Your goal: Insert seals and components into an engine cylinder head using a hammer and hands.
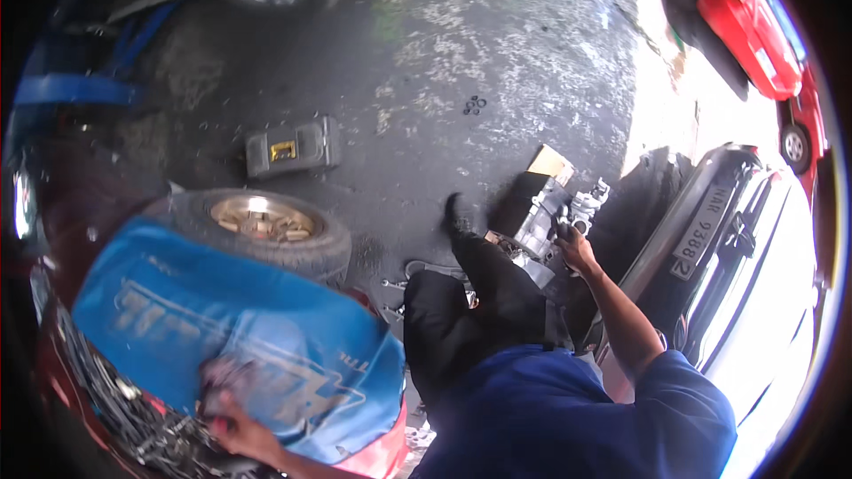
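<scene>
I'm seeing left hand (238,435) grasping blurred bundle (227,380), near left, over blue cover (133,279); right hand (578,254) resting by metal part (586,204), farther right, its grip I cannot tell; I'm favouring firm hold, slow wrist, steering bundle clear of engine bay (133,421).

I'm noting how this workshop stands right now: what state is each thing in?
Toolbox: lid looks shut
Blue cover: draped, print worn
Engine bay: open to view
Tyre: fitted on bronze rim
Metal part: bare, uncovered
Left hand: blurred, hold unclear
Right hand: partly curled, hold unclear
</scene>
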The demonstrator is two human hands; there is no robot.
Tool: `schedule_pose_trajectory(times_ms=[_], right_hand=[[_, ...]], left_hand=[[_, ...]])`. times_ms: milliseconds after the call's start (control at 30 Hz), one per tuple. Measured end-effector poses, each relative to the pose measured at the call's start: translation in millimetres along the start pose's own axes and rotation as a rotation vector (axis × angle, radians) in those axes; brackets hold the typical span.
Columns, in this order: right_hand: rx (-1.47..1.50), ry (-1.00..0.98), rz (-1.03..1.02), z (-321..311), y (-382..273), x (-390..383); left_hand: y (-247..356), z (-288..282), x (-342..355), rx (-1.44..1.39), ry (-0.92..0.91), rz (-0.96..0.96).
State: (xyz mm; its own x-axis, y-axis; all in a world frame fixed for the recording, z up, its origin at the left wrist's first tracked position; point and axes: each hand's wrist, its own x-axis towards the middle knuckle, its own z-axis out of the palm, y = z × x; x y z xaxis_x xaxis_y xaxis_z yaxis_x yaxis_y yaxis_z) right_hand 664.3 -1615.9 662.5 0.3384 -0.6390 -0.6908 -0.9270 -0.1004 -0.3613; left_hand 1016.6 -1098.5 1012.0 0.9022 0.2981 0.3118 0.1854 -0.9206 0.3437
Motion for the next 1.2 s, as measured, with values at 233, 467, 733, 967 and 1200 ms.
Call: schedule_pose_trajectory(times_ms=[233,467,733,967,1200], right_hand=[[0.542,-0.081,0.203,-80,-105,11],[1.052,-0.028,0.48,-14,-134,97],[0.725,-0.108,0.544,187,-79,264],[0.768,-0.447,0.492,181,-81,295],[0.933,-0.323,0.574,153,-69,320]], left_hand=[[220,302,-21,-0.452,-0.794,0.315],[334,605,-111,0.001,-1.331,0.613],[420,921,-300,0.298,-1.581,1.262],[409,1062,-424,0.359,-1.107,0.958],[396,1115,-492,0.168,-0.964,0.949]])
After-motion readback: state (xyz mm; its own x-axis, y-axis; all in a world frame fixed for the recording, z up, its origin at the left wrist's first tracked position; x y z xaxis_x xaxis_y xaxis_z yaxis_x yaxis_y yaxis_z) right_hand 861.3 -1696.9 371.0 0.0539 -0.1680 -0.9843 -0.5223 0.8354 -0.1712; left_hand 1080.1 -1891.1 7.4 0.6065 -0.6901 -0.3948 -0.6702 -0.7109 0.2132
